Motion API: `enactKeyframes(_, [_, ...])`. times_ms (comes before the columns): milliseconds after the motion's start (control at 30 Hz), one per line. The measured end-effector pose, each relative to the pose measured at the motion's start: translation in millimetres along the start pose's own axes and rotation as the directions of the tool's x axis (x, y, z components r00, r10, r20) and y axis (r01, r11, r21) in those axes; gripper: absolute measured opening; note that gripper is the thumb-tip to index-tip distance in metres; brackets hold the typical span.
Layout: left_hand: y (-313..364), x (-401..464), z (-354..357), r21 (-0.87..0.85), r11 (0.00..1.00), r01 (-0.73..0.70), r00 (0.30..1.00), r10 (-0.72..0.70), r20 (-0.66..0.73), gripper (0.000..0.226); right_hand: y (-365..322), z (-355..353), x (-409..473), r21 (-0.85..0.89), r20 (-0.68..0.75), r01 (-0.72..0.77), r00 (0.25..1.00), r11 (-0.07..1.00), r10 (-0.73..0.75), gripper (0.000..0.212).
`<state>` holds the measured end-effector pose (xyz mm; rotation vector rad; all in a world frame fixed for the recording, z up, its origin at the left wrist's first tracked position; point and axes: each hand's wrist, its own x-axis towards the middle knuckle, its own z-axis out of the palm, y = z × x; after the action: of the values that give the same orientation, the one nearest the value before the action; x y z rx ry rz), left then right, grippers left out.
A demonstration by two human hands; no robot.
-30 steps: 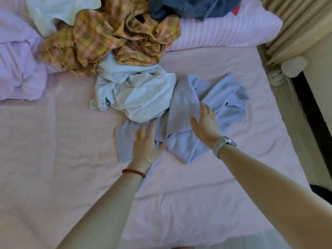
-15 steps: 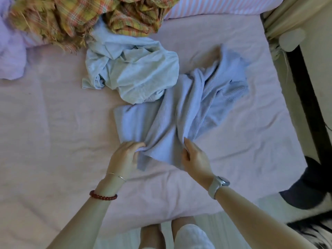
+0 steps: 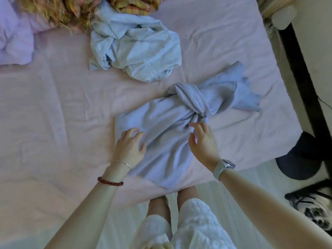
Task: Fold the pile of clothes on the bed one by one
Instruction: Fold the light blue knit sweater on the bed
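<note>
Head view: the knit (image 3: 161,141), a pale lavender-blue ribbed garment, lies bunched on the bed (image 3: 62,123) at centre frame, its lower hem near the mattress edge at the bottom and its ribbed cuffs or collar twisted into a roll toward centre right. The left hand (image 3: 130,147) rests on its left edge, fingers spread and lightly bent, pressing the cloth flat and not gripping it. The right hand (image 3: 203,141) hovers at the twisted middle, fingers apart and relaxed; whether the fingertips touch the cloth, I cannot tell. Neither hand clamps anything.

It looks light, soft and limp, with some stretch in the ribbing, so it should slide easily on the sheet and hold no shape of its own. It is not fragile. I would take it at the ribbed hem or the shoulders, one hand to each corner, and shake out the twist before laying it flat; a pull on the rolled middle would only tighten it.

In the upper centre lies a crumpled shirt (image 3: 136,51), light blue, just clear of the knit. A plaid cloth (image 3: 71,9) fills the top left, and a lilac quilt (image 3: 14,38) sits at the left edge.

No brand, label or writing is legible anywhere.
</note>
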<state>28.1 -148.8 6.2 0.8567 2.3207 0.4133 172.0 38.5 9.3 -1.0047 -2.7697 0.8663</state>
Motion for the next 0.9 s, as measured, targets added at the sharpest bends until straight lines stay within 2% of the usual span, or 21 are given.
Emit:
enactKeyframes(67, [21.3, 26.2, -6.0, 0.016, 0.999, -0.034, 0.998, 0.034, -0.046, 0.052, 4.9, -5.3, 26.8, -0.056, -0.079, -0.048, 0.996, 0.997, 0.043, 0.045])
enactKeyframes(133, [41.2, 52.0, -9.0, 0.035, 0.994, -0.106, 0.992, 0.108, -0.061, 0.059, 14.0, -9.1, 48.3, -0.117, -0.047, -0.140, 0.990, 0.983, 0.135, 0.057])
enactKeyframes(200, [59.8, 75.5, -10.5, 0.046, 0.986, -0.161, 0.985, 0.163, -0.051, 0.068, 26.7, -11.2, 65.0, -0.170, 0.092, -0.153, 0.981, 0.973, 0.171, 0.068])
enactKeyframes(300, [86.9, 104.0, -14.0, 0.049, 0.979, -0.200, 0.977, 0.203, -0.065, 0.068, 40.5, -12.4, 73.0, -0.151, 0.340, -0.049, 0.935, 0.987, 0.099, 0.065])
enactKeyframes(367, [102.9, 115.7, -14.3, 0.092, 0.964, -0.250, 0.961, 0.259, -0.099, 0.061, 45.9, -18.0, 63.2, -0.086, 0.481, 0.036, 0.877, 0.996, 0.010, 0.061])
enactKeyframes(433, [115.2, 122.2, -7.5, 0.159, 0.939, -0.306, 0.946, 0.319, -0.058, 0.061, 54.0, -30.8, 47.2, 0.023, 0.544, 0.029, 0.838, 0.999, -0.036, 0.056])
enactKeyframes(500, [124.0, 121.0, 3.2, 0.228, 0.920, -0.318, 0.948, 0.309, 0.074, 0.063, 70.3, -46.4, 34.1, 0.158, 0.429, -0.046, 0.903, 0.986, -0.026, 0.045])
enactKeyframes(567, [127.0, 111.1, 15.6, 0.306, 0.890, -0.338, 0.941, 0.310, 0.138, 0.056, 86.8, -59.9, 31.8, 0.219, 0.182, -0.167, 0.975, 0.961, 0.128, 0.037])
enactKeyframes(633, [125.5, 96.1, 29.7, 0.386, 0.835, -0.393, 0.919, 0.371, 0.134, 0.042, 99.6, -69.9, 43.6, 0.318, 0.013, -0.340, 0.935, 0.885, 0.354, 0.037])
enactKeyframes(667, [124.8, 88.6, 35.2, 0.402, 0.810, -0.426, 0.903, 0.408, 0.135, 0.038, 102.7, -73.5, 54.6, 0.380, 0.003, -0.430, 0.886, 0.819, 0.464, 0.040])
enactKeyframes(733, [124.4, 77.8, 39.4, 0.374, 0.801, -0.467, 0.883, 0.439, 0.164, 0.035, 101.0, -78.9, 80.2, 0.506, 0.079, -0.569, 0.779, 0.648, 0.622, 0.049])
enactKeyframes(767, [123.1, 76.8, 40.4, 0.343, 0.810, -0.475, 0.880, 0.440, 0.179, 0.034, 98.7, -78.6, 93.5, 0.584, 0.138, -0.604, 0.732, 0.542, 0.667, 0.045])
enactKeyframes(833, [123.7, 83.1, 37.5, 0.255, 0.854, -0.454, 0.889, 0.419, 0.182, 0.037, 95.8, -71.5, 117.7, 0.709, 0.279, -0.638, 0.645, 0.300, 0.712, 0.023])
enactKeyframes(867, [126.4, 88.3, 35.1, 0.203, 0.889, -0.411, 0.910, 0.386, 0.153, 0.040, 94.0, -66.9, 126.5, 0.717, 0.319, -0.652, 0.620, 0.246, 0.717, 0.015])
enactKeyframes(900, [130.4, 93.8, 31.9, 0.146, 0.924, -0.353, 0.935, 0.341, 0.101, 0.045, 91.9, -63.1, 132.8, 0.707, 0.324, -0.661, 0.620, 0.253, 0.715, 0.012])
